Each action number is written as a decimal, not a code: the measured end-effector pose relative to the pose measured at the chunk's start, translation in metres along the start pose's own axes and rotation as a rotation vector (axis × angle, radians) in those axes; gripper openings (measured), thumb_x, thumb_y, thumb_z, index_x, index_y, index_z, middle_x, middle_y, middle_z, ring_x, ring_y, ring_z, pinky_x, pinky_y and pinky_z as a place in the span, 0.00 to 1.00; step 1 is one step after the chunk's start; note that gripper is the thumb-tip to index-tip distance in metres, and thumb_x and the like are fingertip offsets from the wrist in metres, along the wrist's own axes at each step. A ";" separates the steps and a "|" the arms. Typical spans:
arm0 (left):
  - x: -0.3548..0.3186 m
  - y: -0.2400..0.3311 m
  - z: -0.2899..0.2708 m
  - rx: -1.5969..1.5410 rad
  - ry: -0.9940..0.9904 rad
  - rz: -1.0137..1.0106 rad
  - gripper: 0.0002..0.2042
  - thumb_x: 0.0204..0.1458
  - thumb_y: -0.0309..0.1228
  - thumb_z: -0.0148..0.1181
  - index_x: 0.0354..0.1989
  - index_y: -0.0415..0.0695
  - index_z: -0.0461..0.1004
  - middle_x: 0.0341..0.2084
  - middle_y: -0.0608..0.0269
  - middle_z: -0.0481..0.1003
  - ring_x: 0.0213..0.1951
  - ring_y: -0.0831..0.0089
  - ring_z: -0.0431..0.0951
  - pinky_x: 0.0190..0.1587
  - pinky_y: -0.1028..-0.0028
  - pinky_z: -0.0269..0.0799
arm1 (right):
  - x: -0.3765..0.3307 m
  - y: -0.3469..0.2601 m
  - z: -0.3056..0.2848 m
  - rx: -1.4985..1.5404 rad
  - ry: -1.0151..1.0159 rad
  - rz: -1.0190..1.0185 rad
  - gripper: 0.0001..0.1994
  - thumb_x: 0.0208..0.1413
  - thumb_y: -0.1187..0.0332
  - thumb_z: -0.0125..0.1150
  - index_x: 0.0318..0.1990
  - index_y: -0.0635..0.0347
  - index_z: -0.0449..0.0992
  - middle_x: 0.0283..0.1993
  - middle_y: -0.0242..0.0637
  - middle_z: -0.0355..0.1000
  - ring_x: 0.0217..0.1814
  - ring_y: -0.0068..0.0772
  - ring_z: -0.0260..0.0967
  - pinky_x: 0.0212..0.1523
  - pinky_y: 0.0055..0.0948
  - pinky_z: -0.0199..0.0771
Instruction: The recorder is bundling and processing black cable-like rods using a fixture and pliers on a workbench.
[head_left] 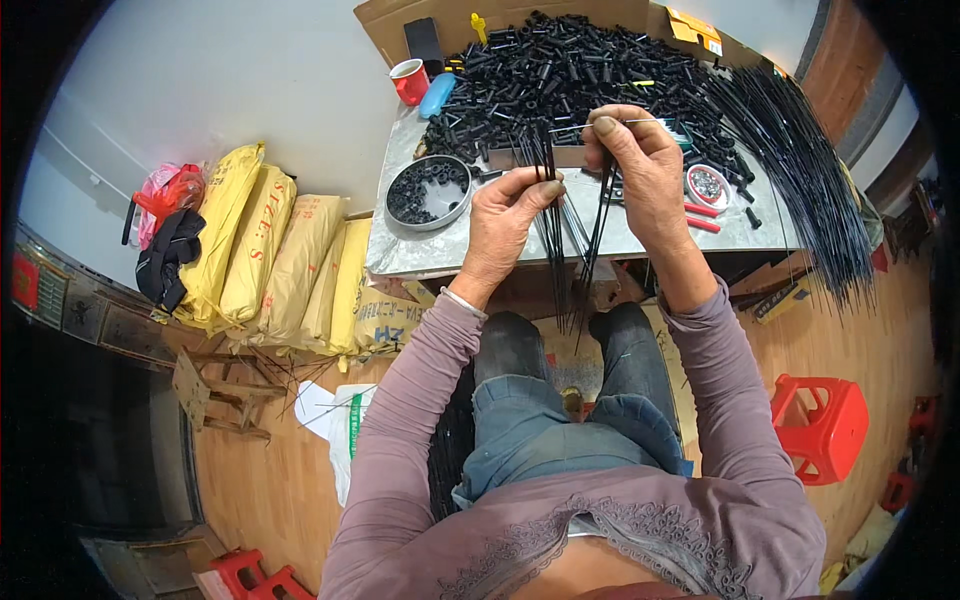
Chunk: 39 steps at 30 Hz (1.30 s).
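Observation:
My left hand [505, 215] is closed around a bundle of thin black rods [553, 240] that hang down between my knees. My right hand [640, 165] grips more of these black rods [600, 225] and pinches a thin metal pin [640, 122] between thumb and forefinger, pointing to the right. Both hands are held above the near edge of a metal-topped table [420, 250]. Just behind the hands lies a large heap of short black plastic tubes [570, 70].
A round tin [430, 192] of black rings sits left of my hands; a small red-rimmed tin [708, 186] sits right. A red cup [409, 81], long black rods [810, 170], yellow sacks [270, 260] and a red stool [820, 425] surround the table.

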<state>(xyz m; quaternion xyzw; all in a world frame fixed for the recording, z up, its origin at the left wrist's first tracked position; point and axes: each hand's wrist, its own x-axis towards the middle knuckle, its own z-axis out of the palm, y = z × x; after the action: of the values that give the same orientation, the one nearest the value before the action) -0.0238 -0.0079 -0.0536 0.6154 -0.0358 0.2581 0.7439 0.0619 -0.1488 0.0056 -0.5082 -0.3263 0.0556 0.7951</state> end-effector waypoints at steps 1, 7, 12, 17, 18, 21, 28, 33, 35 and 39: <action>0.000 0.000 0.001 0.001 0.000 0.000 0.08 0.54 0.26 0.62 0.41 0.38 0.78 0.32 0.66 0.78 0.34 0.79 0.77 0.42 0.79 0.73 | 0.001 0.000 -0.001 0.001 0.000 0.000 0.09 0.60 0.66 0.58 0.42 0.62 0.75 0.33 0.30 0.74 0.30 0.17 0.69 0.33 0.18 0.71; 0.000 -0.001 0.002 0.032 0.022 0.014 0.08 0.54 0.26 0.62 0.41 0.38 0.78 0.32 0.66 0.78 0.35 0.80 0.77 0.42 0.80 0.73 | 0.004 0.004 -0.003 0.125 -0.011 0.005 0.09 0.60 0.68 0.57 0.43 0.64 0.75 0.36 0.36 0.76 0.32 0.20 0.70 0.35 0.20 0.72; 0.000 -0.001 0.003 0.040 0.023 0.015 0.08 0.54 0.26 0.62 0.41 0.38 0.78 0.32 0.66 0.78 0.35 0.80 0.77 0.41 0.80 0.73 | 0.005 0.005 -0.002 0.128 -0.004 -0.002 0.09 0.60 0.68 0.57 0.43 0.64 0.75 0.37 0.39 0.77 0.32 0.21 0.71 0.36 0.21 0.73; 0.000 0.000 0.003 0.045 0.024 0.012 0.08 0.54 0.25 0.62 0.41 0.38 0.78 0.32 0.66 0.78 0.35 0.80 0.77 0.41 0.80 0.73 | 0.006 0.006 -0.003 0.130 -0.018 -0.002 0.09 0.60 0.68 0.57 0.42 0.63 0.75 0.37 0.38 0.77 0.32 0.21 0.71 0.36 0.21 0.73; 0.000 0.000 0.004 0.046 0.020 0.009 0.08 0.54 0.25 0.61 0.41 0.38 0.78 0.32 0.66 0.78 0.35 0.80 0.77 0.42 0.80 0.73 | 0.006 0.006 -0.003 0.128 -0.013 0.001 0.08 0.60 0.68 0.57 0.42 0.63 0.75 0.37 0.38 0.77 0.32 0.21 0.71 0.37 0.21 0.73; 0.000 -0.001 0.005 0.050 0.022 0.014 0.08 0.54 0.24 0.61 0.41 0.37 0.78 0.32 0.66 0.78 0.35 0.79 0.77 0.42 0.80 0.74 | 0.005 0.007 -0.001 0.124 -0.030 -0.011 0.09 0.60 0.68 0.57 0.43 0.64 0.75 0.37 0.38 0.77 0.32 0.21 0.71 0.37 0.21 0.73; -0.001 -0.001 0.006 0.025 0.045 0.033 0.08 0.54 0.24 0.60 0.42 0.37 0.77 0.32 0.65 0.78 0.34 0.78 0.78 0.41 0.79 0.75 | 0.006 0.008 0.000 0.167 0.006 -0.027 0.08 0.60 0.69 0.57 0.43 0.64 0.75 0.37 0.39 0.77 0.32 0.21 0.71 0.36 0.21 0.74; -0.001 -0.001 0.006 0.034 0.048 0.056 0.09 0.55 0.25 0.59 0.43 0.37 0.77 0.33 0.64 0.78 0.34 0.77 0.79 0.41 0.78 0.76 | 0.006 0.006 0.002 0.129 0.003 -0.025 0.08 0.60 0.70 0.57 0.43 0.64 0.75 0.38 0.39 0.77 0.32 0.21 0.71 0.37 0.21 0.74; -0.002 0.001 0.007 0.040 0.050 0.056 0.09 0.55 0.25 0.59 0.43 0.37 0.77 0.33 0.64 0.78 0.34 0.77 0.79 0.40 0.78 0.76 | 0.005 0.007 0.002 0.130 -0.004 -0.034 0.08 0.60 0.70 0.57 0.42 0.64 0.75 0.38 0.39 0.77 0.33 0.21 0.71 0.37 0.21 0.74; -0.002 0.000 0.008 0.046 0.052 0.058 0.08 0.55 0.25 0.59 0.43 0.37 0.77 0.33 0.64 0.78 0.34 0.77 0.79 0.40 0.78 0.76 | 0.004 0.005 0.004 0.104 -0.003 -0.036 0.07 0.60 0.70 0.57 0.42 0.64 0.75 0.38 0.39 0.77 0.33 0.21 0.71 0.37 0.21 0.74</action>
<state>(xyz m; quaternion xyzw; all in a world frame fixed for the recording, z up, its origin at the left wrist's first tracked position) -0.0229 -0.0155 -0.0526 0.6240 -0.0286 0.2961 0.7226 0.0637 -0.1418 0.0042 -0.4601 -0.3333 0.0586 0.8208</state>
